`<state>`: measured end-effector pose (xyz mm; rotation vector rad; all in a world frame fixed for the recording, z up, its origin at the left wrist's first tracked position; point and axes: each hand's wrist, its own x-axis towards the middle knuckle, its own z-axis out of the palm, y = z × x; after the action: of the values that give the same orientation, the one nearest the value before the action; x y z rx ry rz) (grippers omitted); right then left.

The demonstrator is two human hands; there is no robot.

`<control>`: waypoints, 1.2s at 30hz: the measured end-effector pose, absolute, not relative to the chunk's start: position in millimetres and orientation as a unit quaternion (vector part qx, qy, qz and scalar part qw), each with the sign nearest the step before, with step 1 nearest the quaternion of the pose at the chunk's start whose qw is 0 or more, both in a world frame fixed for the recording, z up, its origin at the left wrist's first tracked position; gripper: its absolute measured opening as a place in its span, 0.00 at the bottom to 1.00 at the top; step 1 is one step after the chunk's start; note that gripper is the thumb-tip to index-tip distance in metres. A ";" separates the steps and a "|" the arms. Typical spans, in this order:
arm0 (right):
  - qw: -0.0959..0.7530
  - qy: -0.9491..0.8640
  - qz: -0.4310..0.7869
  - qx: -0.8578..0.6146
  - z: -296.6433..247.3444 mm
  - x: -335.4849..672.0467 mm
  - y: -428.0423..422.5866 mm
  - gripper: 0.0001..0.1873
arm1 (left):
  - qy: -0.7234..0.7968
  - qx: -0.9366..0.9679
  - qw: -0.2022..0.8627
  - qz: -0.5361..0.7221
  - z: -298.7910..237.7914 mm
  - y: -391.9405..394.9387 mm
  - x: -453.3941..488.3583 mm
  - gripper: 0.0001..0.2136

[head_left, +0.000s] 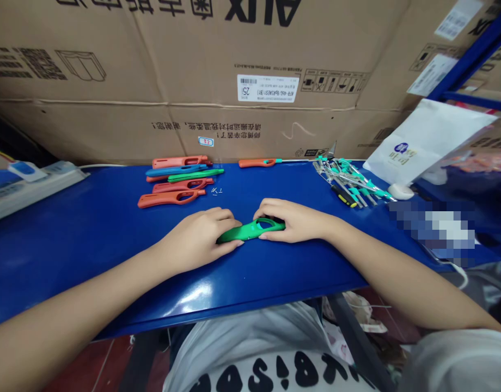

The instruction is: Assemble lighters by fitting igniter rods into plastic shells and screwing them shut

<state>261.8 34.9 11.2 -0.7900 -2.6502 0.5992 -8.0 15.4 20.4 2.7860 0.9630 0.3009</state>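
A green plastic lighter shell [247,231] lies on the blue table [91,234] in front of me. My left hand [201,234] is closed over its narrow left end. My right hand [293,220] grips the handle end with its loop, fingers curled over it. Both hands press the shell against the tabletop.
A stack of orange, blue and green lighter shells [179,182] lies behind my left hand, with small metal bits [217,191] beside it. An orange lighter with a metal tube [261,162] lies at the back. A pile of metal tubes [350,182], a white bag [422,141] and a power strip [30,182] flank the table. Cardboard boxes [234,71] form the back wall.
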 end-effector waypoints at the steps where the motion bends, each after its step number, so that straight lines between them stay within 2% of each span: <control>1: 0.158 -0.925 0.207 -0.277 10.3 261.3 34.9 0.16 | 0.325 0.937 0.088 0.097 20.9 15.3 -8.2 0.12; 22: 0.176 -0.911 0.224 -0.299 8.0 257.6 33.6 0.16 | 0.343 0.932 0.078 0.087 24.2 12.8 -9.1 0.11; 28: 0.160 -0.905 0.212 -0.332 10.7 254.8 28.8 0.18 | 0.380 0.913 0.108 0.101 23.5 12.8 -5.6 0.11; 33: 0.209 -0.857 0.280 -0.378 2.1 251.0 28.6 0.20 | 0.411 0.900 0.106 0.099 23.9 9.1 -2.3 0.09; 36: 0.217 -0.858 0.281 -0.371 -1.1 251.6 29.4 0.19 | 0.388 0.913 0.094 0.090 24.1 7.8 -2.1 0.08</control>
<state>251.6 29.4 -1.1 -1.0272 -2.3774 0.7797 -2.1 7.8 24.1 2.7070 1.1498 0.2659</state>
